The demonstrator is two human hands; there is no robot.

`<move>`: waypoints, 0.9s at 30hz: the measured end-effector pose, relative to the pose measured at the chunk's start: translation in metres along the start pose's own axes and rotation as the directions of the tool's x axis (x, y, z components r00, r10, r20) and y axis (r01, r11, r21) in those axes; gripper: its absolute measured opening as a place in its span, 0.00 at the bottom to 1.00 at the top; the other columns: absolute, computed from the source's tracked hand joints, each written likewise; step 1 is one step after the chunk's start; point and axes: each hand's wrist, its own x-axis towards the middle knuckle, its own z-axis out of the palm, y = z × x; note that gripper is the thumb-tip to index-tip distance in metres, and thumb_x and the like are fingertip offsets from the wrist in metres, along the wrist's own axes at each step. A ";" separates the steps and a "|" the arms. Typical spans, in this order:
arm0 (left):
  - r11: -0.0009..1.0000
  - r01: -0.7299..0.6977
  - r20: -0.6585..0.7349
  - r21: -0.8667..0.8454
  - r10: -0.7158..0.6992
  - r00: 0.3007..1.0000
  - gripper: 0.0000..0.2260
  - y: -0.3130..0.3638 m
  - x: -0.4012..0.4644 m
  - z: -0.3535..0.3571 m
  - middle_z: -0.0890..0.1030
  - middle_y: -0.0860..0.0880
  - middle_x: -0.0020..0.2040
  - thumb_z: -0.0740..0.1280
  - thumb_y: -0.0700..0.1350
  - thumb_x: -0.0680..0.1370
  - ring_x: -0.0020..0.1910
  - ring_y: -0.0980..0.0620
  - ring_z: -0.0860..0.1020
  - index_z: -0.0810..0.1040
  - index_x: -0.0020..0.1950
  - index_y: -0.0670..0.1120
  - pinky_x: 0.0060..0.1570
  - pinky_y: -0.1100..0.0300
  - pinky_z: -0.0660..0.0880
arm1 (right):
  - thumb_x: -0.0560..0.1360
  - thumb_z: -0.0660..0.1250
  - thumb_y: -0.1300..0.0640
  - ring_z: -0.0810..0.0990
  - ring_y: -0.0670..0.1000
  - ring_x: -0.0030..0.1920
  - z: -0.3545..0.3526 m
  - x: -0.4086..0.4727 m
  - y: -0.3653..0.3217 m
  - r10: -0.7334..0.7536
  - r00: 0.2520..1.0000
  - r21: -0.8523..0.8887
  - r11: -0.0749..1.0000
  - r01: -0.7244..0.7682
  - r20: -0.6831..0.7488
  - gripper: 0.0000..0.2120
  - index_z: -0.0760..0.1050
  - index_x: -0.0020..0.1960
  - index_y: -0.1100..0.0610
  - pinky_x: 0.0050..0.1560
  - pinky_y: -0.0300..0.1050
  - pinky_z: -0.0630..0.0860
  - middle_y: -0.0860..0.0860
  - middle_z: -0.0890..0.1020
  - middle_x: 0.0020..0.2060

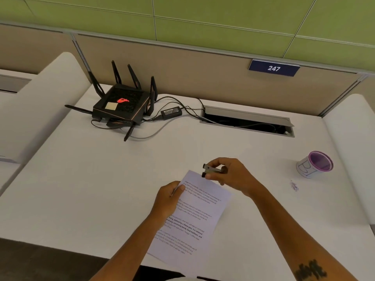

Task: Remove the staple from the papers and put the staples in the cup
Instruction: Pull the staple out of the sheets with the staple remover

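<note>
Left hand [169, 196] grips the papers [190, 216] at their left edge, sheets angled with the long axis running away from the person. Right hand [229, 175] pinches a staple remover [214, 169] at the far top corner. The cup [315, 164] stands well to the right on the tabletop [101, 169], nearer the right hand.

Printed papers [194, 216] tilted; purple-rimmed cup [314, 164] upright, apart

white table [101, 179]: smooth, matt
printed white paper sheets [194, 216]: thin matt paper
small dark staple remover [213, 170]: shiny metal jaws
purple-rimmed cup [315, 164]: paper wall
</note>
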 end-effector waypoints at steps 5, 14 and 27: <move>1.000 -0.025 0.024 -0.001 0.025 0.999 0.12 -0.002 -0.001 -0.010 0.88 0.48 0.52 0.63 0.52 0.87 0.49 0.44 0.87 0.84 0.60 0.49 0.50 0.51 0.85 | 0.71 0.78 0.41 0.81 0.45 0.46 0.018 0.010 -0.012 -0.091 0.992 -0.326 0.938 0.115 0.087 0.19 0.83 0.58 0.48 0.46 0.41 0.80 0.41 0.83 0.53; 0.994 -0.070 0.080 0.084 0.063 0.995 0.13 -0.005 -0.001 -0.020 0.87 0.49 0.53 0.62 0.52 0.87 0.48 0.48 0.87 0.83 0.60 0.48 0.44 0.62 0.81 | 0.72 0.74 0.37 0.77 0.44 0.52 0.029 0.015 -0.027 -0.169 0.964 -0.628 0.732 0.264 0.207 0.25 0.79 0.65 0.46 0.51 0.41 0.77 0.42 0.82 0.58; 0.972 -0.162 0.155 0.170 0.136 0.978 0.12 -0.005 0.010 -0.032 0.87 0.50 0.53 0.62 0.51 0.87 0.49 0.53 0.86 0.83 0.62 0.49 0.47 0.63 0.81 | 0.77 0.71 0.40 0.79 0.45 0.51 0.035 0.019 -0.045 -0.268 0.922 -0.717 0.580 0.387 0.280 0.19 0.80 0.65 0.46 0.42 0.36 0.70 0.42 0.81 0.55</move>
